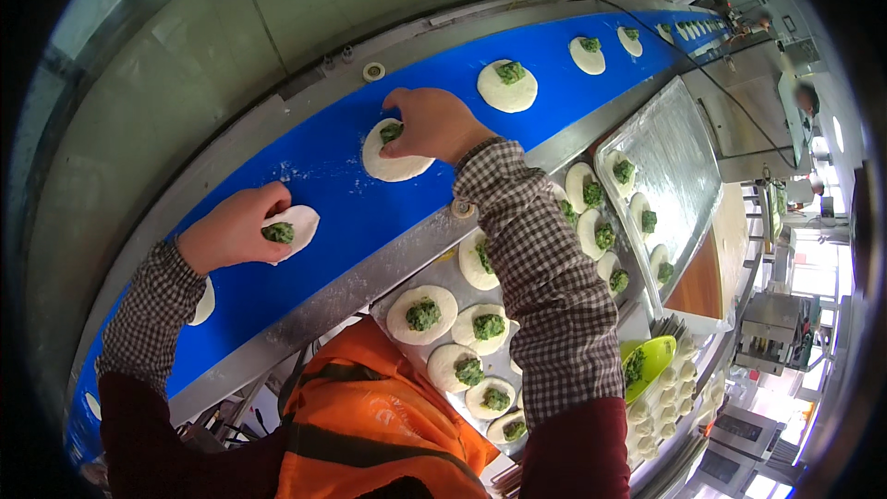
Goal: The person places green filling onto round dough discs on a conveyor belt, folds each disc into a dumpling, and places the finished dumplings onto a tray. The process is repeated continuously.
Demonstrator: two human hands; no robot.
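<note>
My left hand point(239, 229) grips a round of white dough point(303, 225) topped with chopped green filling point(278, 232). That round looks tilted and partly bent, with one side hidden by my fingers. Over a second dough round point(398, 165), my right hand point(440, 126) has its thumb and fingers spread apart. The thumb reaches over the dough beside the green filling point(391, 133), and this round lies flat. Both are at the blue conveyor belt point(326, 173), which is dusted with flour in places. Another filled round point(508, 95) lies on the belt beyond my right hand.
A metal tray point(443, 275) with several filled rounds stands beside the belt, partly behind my right sleeve. Another metal tray point(675, 152) overlaps its far side. A green scoop-shaped container point(658, 364) holds filling near several dough pieces point(669, 396). A dark cable point(700, 69) crosses the belt's far end.
</note>
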